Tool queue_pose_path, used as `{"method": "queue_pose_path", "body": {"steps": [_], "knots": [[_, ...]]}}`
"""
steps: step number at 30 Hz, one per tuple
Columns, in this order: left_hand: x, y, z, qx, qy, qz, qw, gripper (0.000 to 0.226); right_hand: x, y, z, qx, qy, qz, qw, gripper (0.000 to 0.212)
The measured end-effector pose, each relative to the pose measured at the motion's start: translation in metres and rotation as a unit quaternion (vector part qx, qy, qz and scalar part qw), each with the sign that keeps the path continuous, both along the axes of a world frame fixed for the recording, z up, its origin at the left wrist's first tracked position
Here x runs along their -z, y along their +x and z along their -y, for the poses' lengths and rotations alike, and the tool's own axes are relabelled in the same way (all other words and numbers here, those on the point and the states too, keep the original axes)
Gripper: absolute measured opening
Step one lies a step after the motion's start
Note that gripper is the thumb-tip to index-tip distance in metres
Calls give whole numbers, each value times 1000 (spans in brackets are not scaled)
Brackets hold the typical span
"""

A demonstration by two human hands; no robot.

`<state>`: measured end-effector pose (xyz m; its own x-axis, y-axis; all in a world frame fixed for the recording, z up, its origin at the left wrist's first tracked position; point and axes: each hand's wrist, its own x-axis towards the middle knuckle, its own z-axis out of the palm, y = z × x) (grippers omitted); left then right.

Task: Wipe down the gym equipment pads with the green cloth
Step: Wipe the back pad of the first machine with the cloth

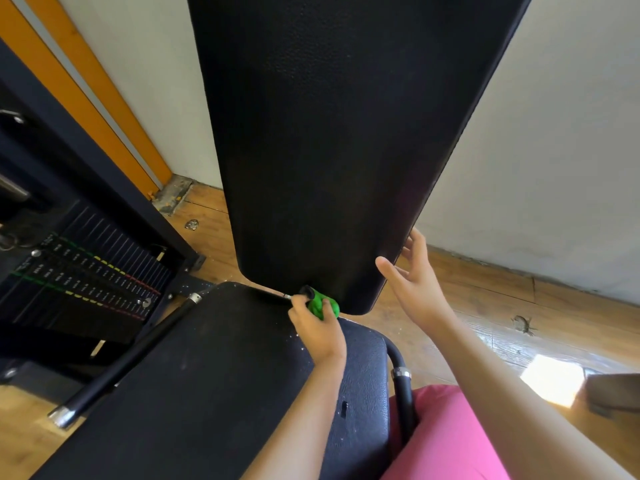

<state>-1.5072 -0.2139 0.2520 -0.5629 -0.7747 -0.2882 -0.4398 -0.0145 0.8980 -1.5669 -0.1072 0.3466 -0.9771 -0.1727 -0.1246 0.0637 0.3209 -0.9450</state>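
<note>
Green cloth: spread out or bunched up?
Bunched: the green cloth is a small wad gripped in the left hand, at the foot of the back pad.

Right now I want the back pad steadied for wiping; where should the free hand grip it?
Likely grip the back pad by its lower right edge, coming from the right: it's a broad flat slab, only edges offer purchase, and the open right hand is beside it.

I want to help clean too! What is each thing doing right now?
Tall black leather back pad: upright.
Flat black leather seat pad: dotted with pale specks.
Bunched green cloth: gripped, pressed where the two pads meet.
Left hand: curled round the cloth.
Right hand: open, fingers by the back pad's edge.
</note>
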Motion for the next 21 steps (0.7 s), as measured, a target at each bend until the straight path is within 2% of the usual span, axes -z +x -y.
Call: {"method": "queue_pose_path", "body": {"steps": [10,16,18,21], "knots": [[-13,0,-56,14,90,-14,996,23,-2,0,0,7,-5,11,1000,61],[-47,-17,-40,-27,111,-95,989,29,-2,-2,0,4,-30,27,999,57],[-67,-22,-36,-14,100,-144,984,23,-2,-3,-2,3,-45,31,998,56],[-96,-31,-27,14,17,-221,975,21,-4,-3,-5,0,-48,36,998,67]]}}
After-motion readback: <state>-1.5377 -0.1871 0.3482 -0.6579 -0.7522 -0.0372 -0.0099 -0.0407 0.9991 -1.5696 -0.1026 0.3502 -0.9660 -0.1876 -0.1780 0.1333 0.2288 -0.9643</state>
